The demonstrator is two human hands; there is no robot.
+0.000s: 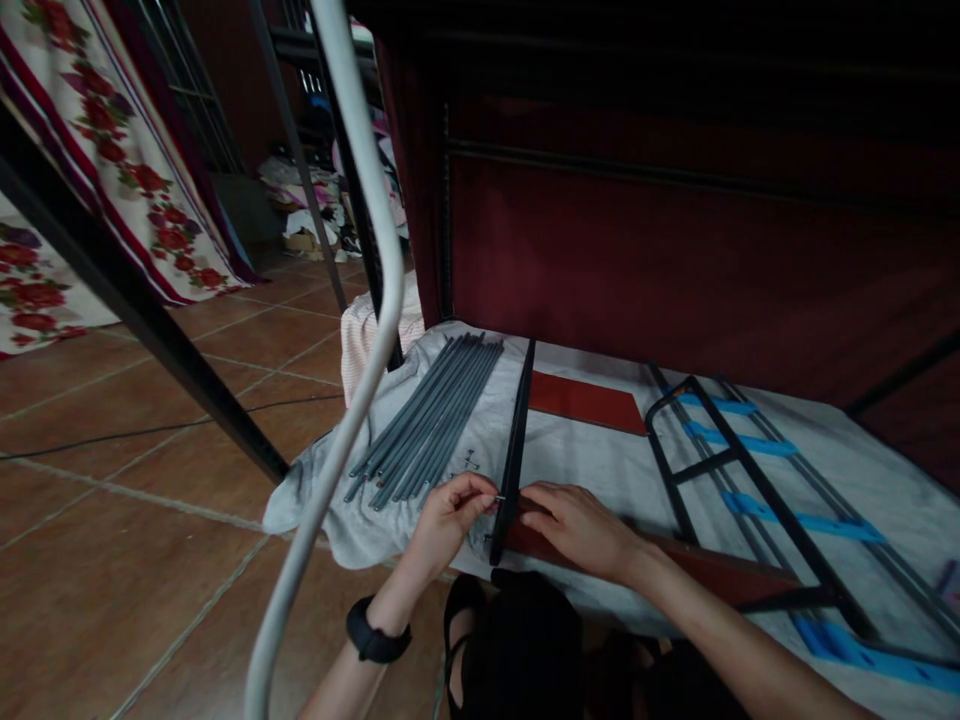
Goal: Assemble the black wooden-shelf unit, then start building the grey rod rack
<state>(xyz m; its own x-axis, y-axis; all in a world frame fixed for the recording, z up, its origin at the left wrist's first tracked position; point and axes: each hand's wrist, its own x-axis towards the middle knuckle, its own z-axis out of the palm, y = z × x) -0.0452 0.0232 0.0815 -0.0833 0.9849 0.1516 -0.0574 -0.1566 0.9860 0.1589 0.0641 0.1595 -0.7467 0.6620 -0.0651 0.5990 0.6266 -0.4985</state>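
Between thumb and forefinger, my left hand [454,515] pinches a small silver bolt [499,498] against the near part of a black metal bar [519,420]. My right hand [581,525] is on the bar's other side, its fingers bent and the tips at the bar. Its palm hangs over a long reddish-brown board [697,572], whose near end is partly hidden. Several small loose screws [469,460] lie just beyond my left hand. A bundle of grey metal rods [435,420] lies to the left of the bar.
A flat red-brown panel [585,400] lies right of the bar. Farther right are a black ladder-like frame [739,450] and rails with blue wrapping [802,520]. A pale bent pole [367,360] rises close on the left. A dark cable [172,428] crosses the tiled floor.
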